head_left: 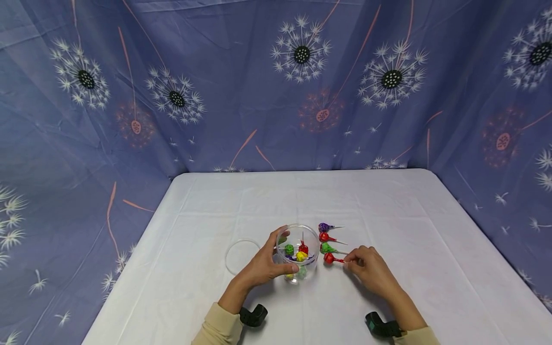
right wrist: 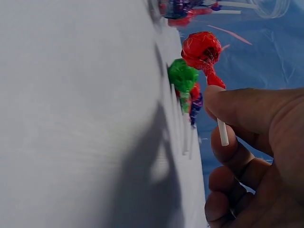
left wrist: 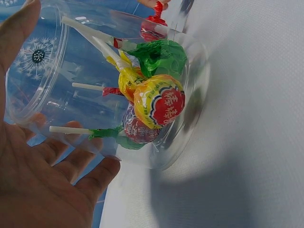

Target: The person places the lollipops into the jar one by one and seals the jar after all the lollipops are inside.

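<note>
My left hand (head_left: 263, 266) grips a clear plastic jar (head_left: 317, 244) from its left side, thumb in front and fingers behind. Inside the jar lie several wrapped lollipops, among them a yellow lollipop (left wrist: 159, 100) and a green lollipop (left wrist: 164, 58). The right hand (head_left: 372, 272) pinches the white stick of a red lollipop (right wrist: 202, 50) between thumb and forefinger; in the right wrist view it is held above the table surface. Beyond it lie a green lollipop (head_left: 327, 247), another red lollipop (head_left: 324, 236) and a purple lollipop (head_left: 324, 227), lined up with their sticks pointing right.
A round clear lid (head_left: 242, 257) lies on the white-covered table (head_left: 388, 206), left of the jar. Blue dandelion-print cloth (head_left: 241, 86) hangs behind the table and along its sides.
</note>
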Demonstrator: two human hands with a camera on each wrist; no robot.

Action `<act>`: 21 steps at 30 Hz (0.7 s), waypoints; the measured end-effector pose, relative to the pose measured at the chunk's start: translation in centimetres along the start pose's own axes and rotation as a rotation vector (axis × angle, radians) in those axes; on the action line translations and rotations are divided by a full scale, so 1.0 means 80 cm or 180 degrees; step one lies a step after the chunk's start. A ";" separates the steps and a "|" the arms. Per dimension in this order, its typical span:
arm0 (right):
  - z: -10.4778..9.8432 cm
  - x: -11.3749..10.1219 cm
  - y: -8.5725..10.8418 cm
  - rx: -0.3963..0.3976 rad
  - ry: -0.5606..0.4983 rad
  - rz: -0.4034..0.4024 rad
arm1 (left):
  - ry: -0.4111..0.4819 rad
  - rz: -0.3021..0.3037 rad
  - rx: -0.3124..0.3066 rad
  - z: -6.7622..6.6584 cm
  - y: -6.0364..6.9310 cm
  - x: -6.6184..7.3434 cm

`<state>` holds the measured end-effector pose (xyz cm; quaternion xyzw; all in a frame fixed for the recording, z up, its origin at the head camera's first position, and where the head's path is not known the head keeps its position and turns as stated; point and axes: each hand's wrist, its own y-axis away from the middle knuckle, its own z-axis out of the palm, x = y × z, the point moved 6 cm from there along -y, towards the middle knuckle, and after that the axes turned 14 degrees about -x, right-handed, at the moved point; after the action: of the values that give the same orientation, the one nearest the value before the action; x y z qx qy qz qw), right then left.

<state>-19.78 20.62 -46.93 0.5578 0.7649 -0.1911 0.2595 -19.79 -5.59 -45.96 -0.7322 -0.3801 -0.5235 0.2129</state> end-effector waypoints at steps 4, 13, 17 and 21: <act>-0.010 -0.004 0.001 0.0100 0.0026 -0.0056 | 0.0012 0.0013 -0.0006 0.000 0.000 0.000; -0.031 -0.017 -0.001 0.0273 0.0096 -0.0200 | 0.0003 0.0022 0.0007 -0.001 0.000 0.001; -0.039 -0.025 -0.002 0.0269 0.0112 -0.0234 | 0.0043 0.0032 -0.0009 -0.002 0.003 0.012; -0.047 -0.034 -0.004 0.0259 0.0119 -0.0262 | 0.0073 0.0017 -0.0046 -0.003 0.010 0.032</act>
<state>-20.11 20.68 -42.28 0.5394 0.7835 -0.2221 0.2141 -18.89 -5.37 -43.45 -0.7287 -0.3719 -0.5340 0.2134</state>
